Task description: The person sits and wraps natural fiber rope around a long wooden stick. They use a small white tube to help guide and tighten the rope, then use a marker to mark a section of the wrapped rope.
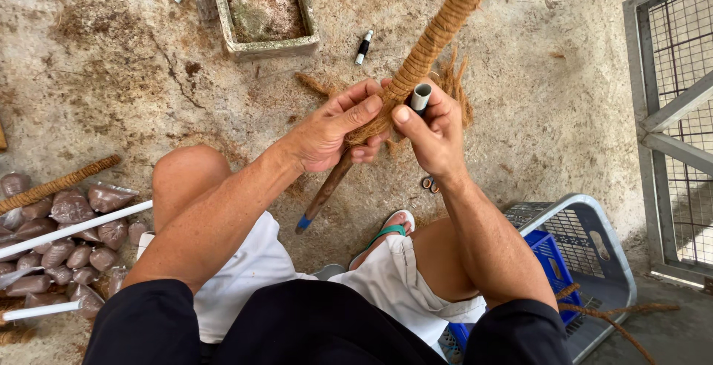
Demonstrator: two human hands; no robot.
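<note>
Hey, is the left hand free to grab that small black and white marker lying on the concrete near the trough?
Probably not right now: the left hand is gripping the rope-wrapped pole. The marker lies unobstructed on the floor beyond it, so the hand would have to let go first.

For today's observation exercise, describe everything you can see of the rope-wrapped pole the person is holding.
The rope-wrapped pole is a long stick bound in tight coils of brown, coir-like rope. It slants from the top edge down to a bare dark lower end with a blue tip above the concrete floor. Loose fibres fray out where the wrapping ends. The left hand grips it at that point; the right hand, holding a small grey tube, presses against it.
</note>
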